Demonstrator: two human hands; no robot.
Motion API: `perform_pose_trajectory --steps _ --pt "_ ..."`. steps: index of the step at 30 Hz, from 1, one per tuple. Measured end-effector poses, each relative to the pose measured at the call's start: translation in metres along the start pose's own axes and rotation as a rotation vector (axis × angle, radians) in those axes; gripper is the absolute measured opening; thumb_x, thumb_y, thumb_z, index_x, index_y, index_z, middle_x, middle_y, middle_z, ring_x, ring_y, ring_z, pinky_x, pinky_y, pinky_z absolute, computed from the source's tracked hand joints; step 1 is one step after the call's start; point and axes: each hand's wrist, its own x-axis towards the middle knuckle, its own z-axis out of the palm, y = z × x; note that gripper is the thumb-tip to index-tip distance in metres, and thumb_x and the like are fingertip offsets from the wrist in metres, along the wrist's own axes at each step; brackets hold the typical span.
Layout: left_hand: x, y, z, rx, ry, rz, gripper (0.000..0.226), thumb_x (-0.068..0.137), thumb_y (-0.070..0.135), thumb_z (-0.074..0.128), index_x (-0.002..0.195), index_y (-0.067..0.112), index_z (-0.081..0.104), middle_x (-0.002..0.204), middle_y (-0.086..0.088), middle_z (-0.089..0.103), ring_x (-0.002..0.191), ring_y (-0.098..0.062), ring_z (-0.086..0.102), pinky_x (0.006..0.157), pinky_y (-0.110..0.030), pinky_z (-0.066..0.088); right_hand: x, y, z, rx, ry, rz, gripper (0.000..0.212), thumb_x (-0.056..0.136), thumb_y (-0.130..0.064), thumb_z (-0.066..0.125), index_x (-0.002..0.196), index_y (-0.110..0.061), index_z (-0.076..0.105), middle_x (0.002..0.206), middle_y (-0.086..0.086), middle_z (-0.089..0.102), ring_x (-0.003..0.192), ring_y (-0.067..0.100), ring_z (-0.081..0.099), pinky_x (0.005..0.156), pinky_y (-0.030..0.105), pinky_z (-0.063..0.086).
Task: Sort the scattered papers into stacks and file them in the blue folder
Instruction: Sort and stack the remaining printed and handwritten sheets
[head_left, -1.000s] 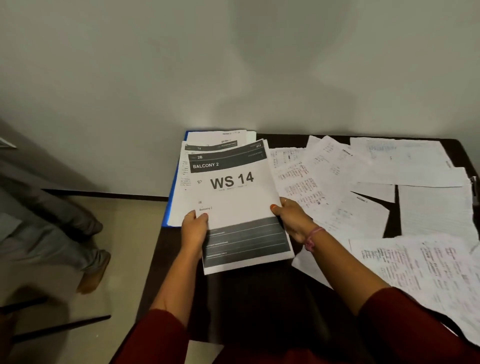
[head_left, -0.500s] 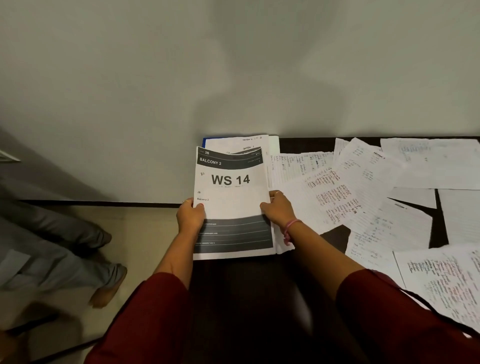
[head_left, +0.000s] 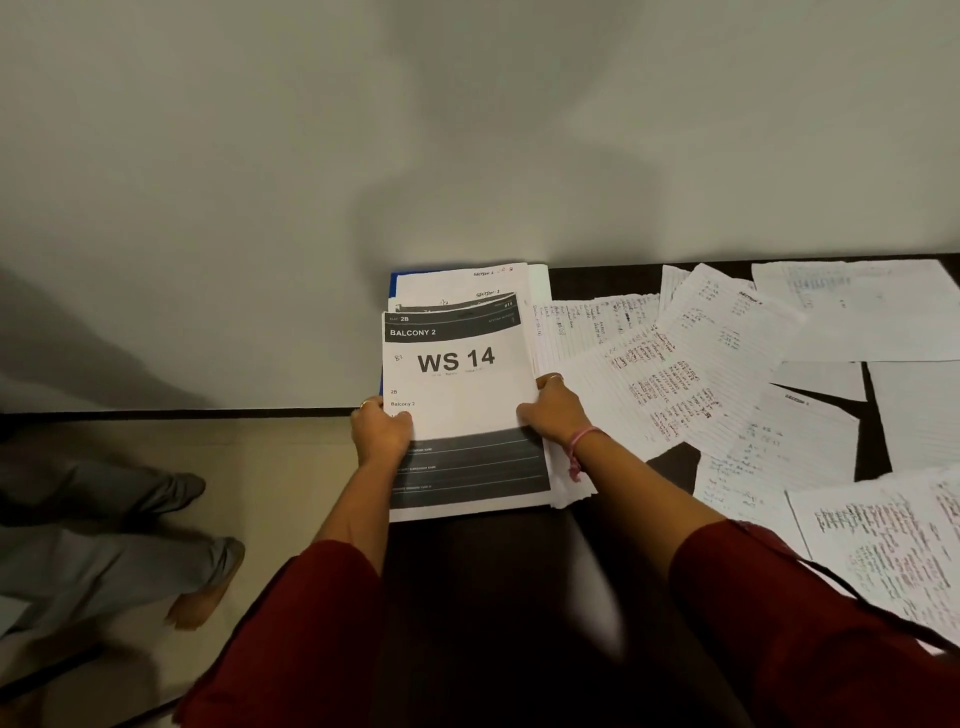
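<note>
A printed sheet (head_left: 457, 395) headed "BALCONY 2" and "WS 14" is held by both side edges at the left end of the dark table (head_left: 498, 597). Its left edge is gripped by the left hand (head_left: 382, 431), its right edge by the right hand (head_left: 553, 413), fingers curled round the paper. Beneath it a stack of papers (head_left: 467, 283) is seen lying on the blue folder (head_left: 393, 280), of which only a corner shows. Handwritten sheets (head_left: 691, 379) are spread to the right, overlapping; their wording is probably too blurred to be read.

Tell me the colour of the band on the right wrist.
Pink: a thin pink wristband on the right wrist, seen in the head view.
</note>
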Motion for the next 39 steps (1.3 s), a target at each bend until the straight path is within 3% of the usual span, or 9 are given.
perform_pose_trajectory --steps 6,10,12,14,16,19,22,32,39 --pt "-0.015 0.013 0.003 0.080 0.121 0.042 0.051 0.090 0.008 0.060 0.138 0.009 0.042 0.141 -0.016 0.033 0.130 -0.032 0.029 0.104 -0.042 0.036 -0.004 0.011 -0.014 -0.049 -0.019 -0.015 0.042 0.085 -0.012 0.060 0.123 -0.002 0.046 0.111 0.014 0.057 0.097 0.025 0.055 0.079 0.027 0.043" --pt "-0.037 0.023 0.013 -0.006 0.136 0.142 0.054 0.090 0.008 0.060 0.139 0.012 0.040 0.143 -0.013 0.032 0.130 -0.028 0.029 0.103 -0.038 0.037 -0.012 0.036 -0.029 0.107 0.052 0.000 0.030 0.084 -0.016 0.061 0.113 -0.009 0.055 0.113 0.014 0.063 0.098 0.027 0.062 0.096 0.042 0.049" --pt "-0.050 0.028 0.022 -0.049 0.109 0.193 0.052 0.090 0.009 0.060 0.138 0.013 0.042 0.144 -0.011 0.033 0.132 -0.027 0.030 0.104 -0.039 0.037 -0.019 0.052 -0.037 0.183 0.107 0.008 0.021 0.084 -0.015 0.060 0.105 -0.012 0.058 0.104 0.012 0.066 0.095 0.026 0.065 0.093 0.043 0.051" --pt "-0.066 0.033 0.032 -0.082 0.086 0.240 0.050 0.091 0.009 0.059 0.138 0.013 0.042 0.144 -0.010 0.034 0.133 -0.026 0.030 0.107 -0.041 0.036 -0.031 0.066 -0.046 0.240 0.165 0.007 0.018 0.085 -0.010 0.057 0.101 -0.004 0.062 0.094 0.016 0.068 0.081 0.020 0.066 0.088 0.044 0.054" --pt "-0.081 0.035 0.042 -0.107 0.056 0.279 0.049 0.091 0.008 0.058 0.137 0.013 0.043 0.144 -0.009 0.035 0.133 -0.025 0.030 0.107 -0.041 0.035 -0.044 0.082 -0.053 0.303 0.208 -0.023 0.016 0.087 -0.010 0.055 0.099 -0.005 0.064 0.095 0.016 0.070 0.075 0.015 0.065 0.085 0.039 0.055" --pt "-0.106 0.038 0.057 -0.131 0.011 0.356 0.047 0.091 0.007 0.057 0.136 0.013 0.043 0.142 -0.008 0.037 0.131 -0.023 0.032 0.108 -0.038 0.033 -0.062 0.110 -0.064 0.290 0.292 -0.085 0.019 0.090 -0.014 0.052 0.104 -0.018 0.063 0.108 -0.001 0.068 0.088 0.015 0.064 0.082 0.023 0.051" --pt "-0.128 0.037 0.075 -0.138 -0.039 0.449 0.046 0.091 0.003 0.054 0.135 0.012 0.044 0.138 -0.007 0.039 0.127 -0.020 0.034 0.106 -0.030 0.032 -0.078 0.136 -0.073 0.254 0.377 -0.119 0.020 0.093 -0.013 0.052 0.110 -0.015 0.063 0.109 -0.002 0.065 0.091 0.013 0.059 0.075 0.013 0.040" --pt "-0.206 0.035 0.140 -0.052 -0.189 0.564 0.044 0.090 0.002 0.051 0.132 0.015 0.048 0.133 -0.004 0.040 0.124 -0.017 0.037 0.099 -0.019 0.027 -0.115 0.224 -0.119 0.105 0.549 -0.135 0.026 0.090 -0.005 0.056 0.115 -0.007 0.062 0.119 0.012 0.057 0.111 0.023 0.054 0.100 0.031 0.041" --pt "-0.260 0.033 0.193 0.038 -0.304 0.534 0.045 0.088 0.003 0.054 0.132 0.010 0.048 0.132 -0.006 0.040 0.125 -0.019 0.035 0.106 -0.027 0.029 -0.129 0.297 -0.160 -0.169 0.570 0.011 0.043 0.088 -0.011 0.057 0.131 -0.006 0.053 0.136 0.016 0.047 0.127 0.027 0.040 0.106 0.035 0.031"
